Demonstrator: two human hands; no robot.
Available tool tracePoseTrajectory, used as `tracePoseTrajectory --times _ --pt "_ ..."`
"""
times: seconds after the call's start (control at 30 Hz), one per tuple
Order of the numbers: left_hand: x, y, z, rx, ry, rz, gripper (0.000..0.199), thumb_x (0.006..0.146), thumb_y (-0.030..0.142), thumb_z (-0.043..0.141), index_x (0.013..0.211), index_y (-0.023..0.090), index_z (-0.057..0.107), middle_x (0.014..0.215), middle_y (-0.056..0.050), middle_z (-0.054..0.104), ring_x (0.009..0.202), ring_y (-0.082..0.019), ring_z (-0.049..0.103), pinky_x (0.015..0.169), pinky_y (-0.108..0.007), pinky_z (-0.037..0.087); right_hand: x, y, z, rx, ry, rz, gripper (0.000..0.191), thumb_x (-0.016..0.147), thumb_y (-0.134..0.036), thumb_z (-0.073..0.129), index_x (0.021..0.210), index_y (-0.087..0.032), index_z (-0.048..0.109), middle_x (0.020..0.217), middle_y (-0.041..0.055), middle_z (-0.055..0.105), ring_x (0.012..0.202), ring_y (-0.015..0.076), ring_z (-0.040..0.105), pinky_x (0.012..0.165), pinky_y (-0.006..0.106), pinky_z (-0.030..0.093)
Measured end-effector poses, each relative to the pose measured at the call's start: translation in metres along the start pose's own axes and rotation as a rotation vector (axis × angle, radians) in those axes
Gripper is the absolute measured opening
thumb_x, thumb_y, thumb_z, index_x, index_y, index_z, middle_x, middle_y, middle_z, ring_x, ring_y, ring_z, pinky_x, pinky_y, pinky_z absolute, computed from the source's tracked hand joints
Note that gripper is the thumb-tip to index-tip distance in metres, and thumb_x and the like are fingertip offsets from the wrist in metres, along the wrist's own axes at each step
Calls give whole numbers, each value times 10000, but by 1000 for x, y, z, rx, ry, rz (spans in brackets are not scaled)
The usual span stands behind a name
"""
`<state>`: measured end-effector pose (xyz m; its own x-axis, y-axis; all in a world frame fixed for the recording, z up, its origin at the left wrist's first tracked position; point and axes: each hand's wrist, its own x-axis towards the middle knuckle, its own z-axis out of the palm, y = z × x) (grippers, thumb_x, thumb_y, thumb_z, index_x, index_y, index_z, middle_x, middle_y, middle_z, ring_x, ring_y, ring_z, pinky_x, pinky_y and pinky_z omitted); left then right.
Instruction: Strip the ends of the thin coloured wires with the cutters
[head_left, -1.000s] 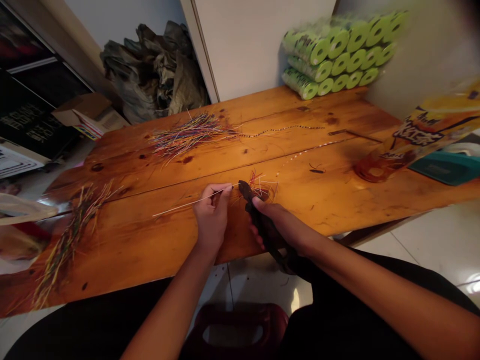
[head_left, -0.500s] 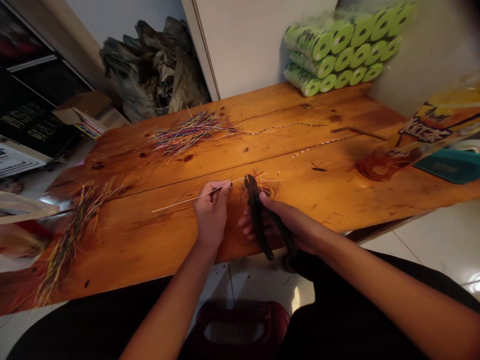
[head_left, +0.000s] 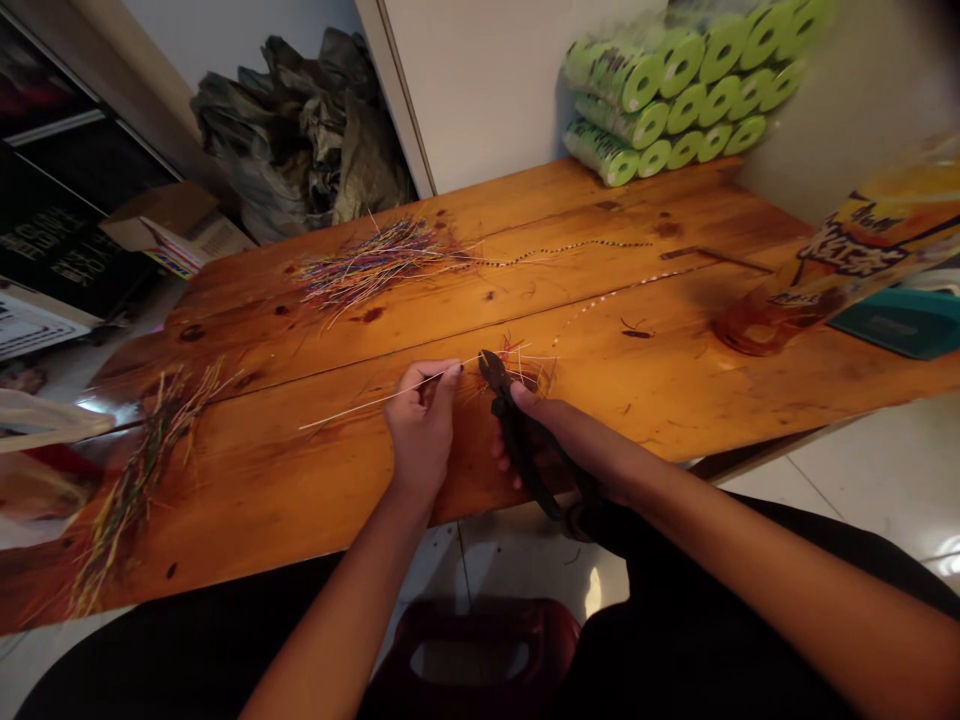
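Between thumb and fingertips, my left hand pinches a thin white wire. Its long end reaches out to the left, and a short end points right to the pliers' jaws. Wrapped around the dark handles of a pair of cutting pliers is my right hand. The jaws are at the wire's short end; whether they touch it I cannot make out. Beneath and beyond the jaws lies a small heap of coloured wire scraps. All this is above the near part of the wooden table.
A bundle of coloured wires lies at the back, another bundle at the left. A drink bottle and a teal item stand right. Green rolls are stacked behind. Below is a dark red stool.
My right hand has moved the pliers slightly left, toward my left hand, and their handles have drawn closer together. My left hand stays nearly still with the wire.
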<state>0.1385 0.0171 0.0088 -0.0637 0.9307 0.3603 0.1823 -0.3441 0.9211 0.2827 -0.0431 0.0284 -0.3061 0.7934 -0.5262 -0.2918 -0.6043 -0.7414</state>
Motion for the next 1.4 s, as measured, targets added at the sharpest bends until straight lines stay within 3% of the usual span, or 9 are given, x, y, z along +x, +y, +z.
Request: tracePoseTrajectory --times 0.33,0.47,0.57,0.67,0.8,1.0,1.17,1.27,1.4 --pt "3 0 1 8 18 -18 110 793 278 609 778 172 631 765 -5 665 731 -110 612 730 -239 470 0 1 5 -7 71 -3 424 887 -545 405 721 -180 544 582 2 559 441 102 510 428 224 451" --pt "-4 -1 -3 -101 -70 -97 188 812 358 588 866 182 629 882 -36 673 871 -146 627 850 -297 469 1 1 5 -31 89 -50 428 893 -539 395 721 -174 538 589 9 557 441 100 508 427 221 440" --pt "-31 11 -3 -263 -248 -236 376 812 423 575 1130 224 553 1144 -82 620 1085 -202 576 963 -376 433 2 2 7 -50 93 -116 444 895 -537 388 696 -170 538 582 15 550 452 106 512 441 228 435" --pt "-67 31 3 -320 -515 -405 827 676 342 736 1374 306 294 1386 -106 438 1225 -285 477 966 -446 446 1 4 8 -71 85 -168 450 876 -552 414 671 -169 535 572 13 535 455 110 499 458 247 437" --pt "-88 43 17 -243 -514 -437 1087 589 214 798 1421 328 108 1420 -111 377 1262 -302 434 1027 -496 392 -3 2 8 -151 159 -262 438 829 -589 470 697 -175 528 604 6 526 510 122 499 483 256 432" --pt "-79 36 26 -359 -526 -407 988 653 175 752 1414 338 143 1424 -114 373 1282 -290 414 1042 -473 386 -1 -4 8 -361 244 -376 428 866 -548 411 674 -182 526 594 10 513 551 130 480 522 264 407" --pt "-70 35 17 -284 -584 -359 1010 620 183 777 1413 357 176 1404 -99 416 1268 -275 434 1027 -445 401 1 -7 5 -238 214 -312 449 878 -540 393 641 -177 510 568 8 505 491 115 469 486 256 402" --pt "-51 30 5 -191 -622 -383 720 679 254 739 1324 290 421 1273 -101 556 1171 -266 529 984 -432 428 2 -10 -3 -149 171 -257 455 887 -522 391 644 -164 529 578 20 531 467 112 496 475 254 422" --pt "-16 13 5 -232 -432 -532 287 779 363 630 992 177 674 997 -93 689 930 -199 639 900 -368 476 5 -11 -14 -209 172 -265 458 876 -548 404 666 -163 537 562 11 532 440 118 514 451 254 434"
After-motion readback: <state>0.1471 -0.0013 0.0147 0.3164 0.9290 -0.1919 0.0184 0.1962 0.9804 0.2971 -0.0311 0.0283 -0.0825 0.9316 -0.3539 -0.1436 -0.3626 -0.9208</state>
